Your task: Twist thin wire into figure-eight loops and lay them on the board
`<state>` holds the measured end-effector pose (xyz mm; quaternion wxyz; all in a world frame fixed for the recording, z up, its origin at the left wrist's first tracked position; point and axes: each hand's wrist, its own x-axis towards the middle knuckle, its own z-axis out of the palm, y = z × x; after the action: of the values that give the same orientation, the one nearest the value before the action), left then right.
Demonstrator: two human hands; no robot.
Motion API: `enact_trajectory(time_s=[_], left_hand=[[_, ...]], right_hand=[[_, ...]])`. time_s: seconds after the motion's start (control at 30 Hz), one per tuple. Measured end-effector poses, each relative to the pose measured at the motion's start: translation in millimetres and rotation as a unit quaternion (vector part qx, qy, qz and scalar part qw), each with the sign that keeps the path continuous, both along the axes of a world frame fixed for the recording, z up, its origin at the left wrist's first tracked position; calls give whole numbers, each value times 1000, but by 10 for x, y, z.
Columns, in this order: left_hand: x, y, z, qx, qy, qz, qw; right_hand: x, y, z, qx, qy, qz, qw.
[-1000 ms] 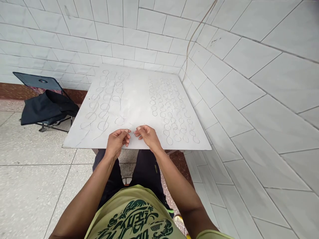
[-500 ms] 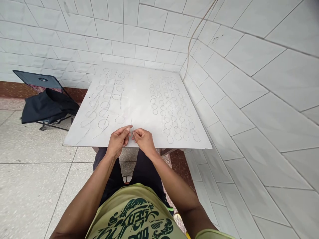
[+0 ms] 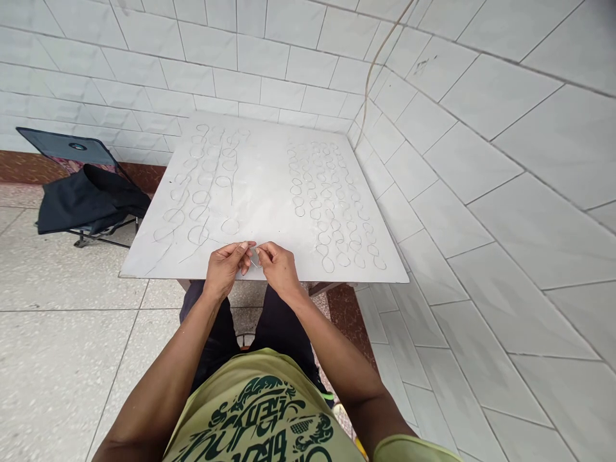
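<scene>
At the near edge of a white tabletop (image 3: 260, 192), the left hand (image 3: 225, 268) and right hand (image 3: 278, 268) meet fingertip to fingertip, both pinching a thin wire (image 3: 254, 255) between them. Large wire loops (image 3: 202, 192) lie toward the left edge and rows of small loops (image 3: 332, 205) toward the right. A folding chair (image 3: 81, 186) stands on the floor, left.

Person wore a yellow-green tee (image 3: 262, 417) w/ a dark green print across the front; short sleeves, one hem showing at the R shoulder. Black trousers (image 3: 283, 327) below. A dark shoe (image 3: 328, 404) w/ green edge was mostly hidden. Forearms, L hand (image 3: 224, 269) & R hand (image 3: 280, 269) were bare.
</scene>
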<state>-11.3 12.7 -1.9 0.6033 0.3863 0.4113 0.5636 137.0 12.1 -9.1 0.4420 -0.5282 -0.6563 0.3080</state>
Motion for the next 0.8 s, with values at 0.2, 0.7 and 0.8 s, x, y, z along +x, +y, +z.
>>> enact_trajectory(time_s=[0.2,0.7,0.8], left_hand=[[-103,-6,9,16,-2,-27,999],[-91,-61,28,21,-12,-15,1000],[-97,-51,27,27,-10,-16,999]], right_hand=[[30,-41,127,4,8,22,1000],[6,-70,20,11,13,-3,1000],[18,-65,38,23,7,6,1000]])
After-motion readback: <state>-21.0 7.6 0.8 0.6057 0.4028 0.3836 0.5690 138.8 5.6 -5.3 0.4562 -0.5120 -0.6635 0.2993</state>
